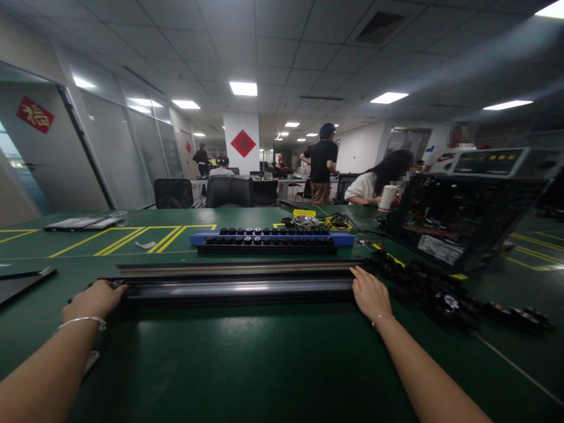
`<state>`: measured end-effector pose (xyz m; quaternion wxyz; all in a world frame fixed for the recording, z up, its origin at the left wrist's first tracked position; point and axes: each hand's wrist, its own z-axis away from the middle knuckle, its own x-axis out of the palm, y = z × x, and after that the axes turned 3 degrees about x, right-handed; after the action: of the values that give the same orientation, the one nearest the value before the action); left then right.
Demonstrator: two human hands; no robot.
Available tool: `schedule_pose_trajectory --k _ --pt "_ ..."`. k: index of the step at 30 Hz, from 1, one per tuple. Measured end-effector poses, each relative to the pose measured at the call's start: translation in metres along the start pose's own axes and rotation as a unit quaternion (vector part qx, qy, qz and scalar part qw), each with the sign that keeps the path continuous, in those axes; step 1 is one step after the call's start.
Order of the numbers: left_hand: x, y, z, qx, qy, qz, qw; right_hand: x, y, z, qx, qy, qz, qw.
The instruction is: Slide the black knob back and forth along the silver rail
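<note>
A long dark bar with a shiny metallic face lies crosswise on the green table. My left hand is closed round its left end, and my right hand grips the right end, fingertips on the upper edge. Just behind the bar, a second long rail runs parallel to it. Farther back stands a blue holder with rows of small black parts. The undersides of the bar's ends are hidden by my hands.
Dark parts are heaped at the right, before an open computer case. Cables and a round metal dish lie behind the holder. A flat dark panel is at the left. A person leans at the far edge.
</note>
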<state>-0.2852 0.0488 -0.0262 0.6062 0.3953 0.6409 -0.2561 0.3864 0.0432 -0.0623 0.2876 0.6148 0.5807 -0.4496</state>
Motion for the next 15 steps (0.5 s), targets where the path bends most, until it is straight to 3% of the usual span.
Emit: schedule_pose_trajectory --k 3,8,15 --pt "-0.005 0.006 0.006 -0.038 -0.032 0.007 0.999 0.001 0.001 -0.001 0.000 -0.003 0.004 1.000" --pt "-0.014 0.020 0.020 -0.031 -0.043 0.009 0.999 0.003 0.002 -0.002 -0.003 0.000 0.008 1.000" --pt "-0.012 0.030 0.027 -0.006 -0.066 0.023 0.998 0.000 -0.001 -0.001 0.008 -0.010 0.011 1.000"
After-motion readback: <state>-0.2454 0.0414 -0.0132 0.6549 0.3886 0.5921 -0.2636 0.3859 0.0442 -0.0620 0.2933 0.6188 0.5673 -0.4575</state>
